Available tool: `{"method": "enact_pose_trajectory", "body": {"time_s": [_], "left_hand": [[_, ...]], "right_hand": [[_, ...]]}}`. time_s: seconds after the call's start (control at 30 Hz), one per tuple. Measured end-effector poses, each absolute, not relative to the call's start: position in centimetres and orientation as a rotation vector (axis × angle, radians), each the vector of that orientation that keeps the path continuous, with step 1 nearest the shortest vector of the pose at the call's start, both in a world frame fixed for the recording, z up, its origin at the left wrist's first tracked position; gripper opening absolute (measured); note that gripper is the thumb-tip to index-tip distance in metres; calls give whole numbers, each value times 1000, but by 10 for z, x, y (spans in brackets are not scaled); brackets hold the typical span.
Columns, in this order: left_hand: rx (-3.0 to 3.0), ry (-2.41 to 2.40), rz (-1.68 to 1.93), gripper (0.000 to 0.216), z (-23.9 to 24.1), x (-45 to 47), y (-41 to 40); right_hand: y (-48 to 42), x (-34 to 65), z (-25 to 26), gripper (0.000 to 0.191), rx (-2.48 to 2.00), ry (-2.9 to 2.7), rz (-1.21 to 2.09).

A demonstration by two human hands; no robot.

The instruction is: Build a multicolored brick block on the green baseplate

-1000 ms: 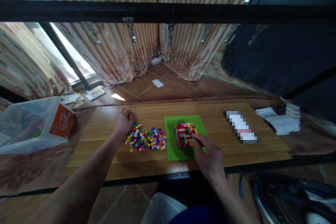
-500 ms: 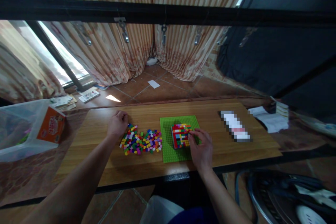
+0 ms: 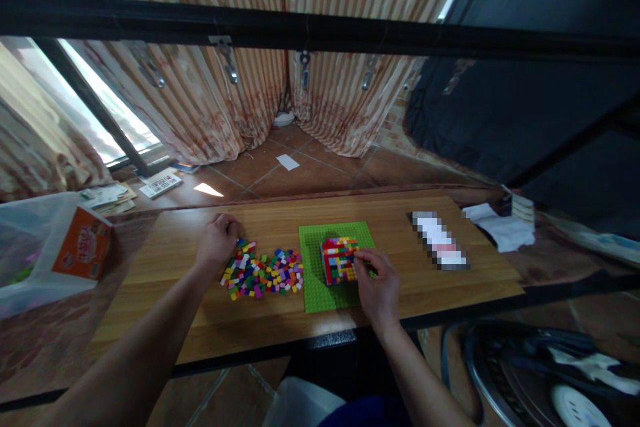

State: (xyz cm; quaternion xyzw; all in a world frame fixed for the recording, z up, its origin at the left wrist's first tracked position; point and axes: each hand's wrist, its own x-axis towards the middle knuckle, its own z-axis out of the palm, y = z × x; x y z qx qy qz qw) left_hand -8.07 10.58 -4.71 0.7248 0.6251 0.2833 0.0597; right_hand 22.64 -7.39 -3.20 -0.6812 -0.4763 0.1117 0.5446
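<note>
A block build of many-coloured toy bricks (image 3: 336, 260) stands on a green studded baseplate (image 3: 313, 297). At the build's right side is my right hand (image 3: 379, 283), thumb and fingertips pinched together against its edge. Whatever is between those fingertips is too small to make out. My left hand (image 3: 218, 240) rests on the table with curled fingers, just behind and left of a loose pile of small coloured bricks (image 3: 257, 277). The inside of its grip is hidden.
The wooden table (image 3: 165, 320) carries a blurred-out flat object (image 3: 440, 240) on the right. Left of the table stands a clear plastic bin (image 3: 40, 233) with an orange label. A dark metal bar (image 3: 260, 27) crosses in front of the curtains.
The whole view has shifted slightly, so things sit a bit further left. My right hand stays at the build's right edge, and my left hand stays by the pile.
</note>
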Motion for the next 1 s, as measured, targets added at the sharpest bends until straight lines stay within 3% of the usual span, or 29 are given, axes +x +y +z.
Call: {"method": "enact_pose_trajectory", "body": {"time_s": [1.0], "left_hand": [[2180, 1906, 850, 24, -47, -81, 105]], "right_hand": [[-63, 228, -40, 33, -1696, -917, 459]]}}
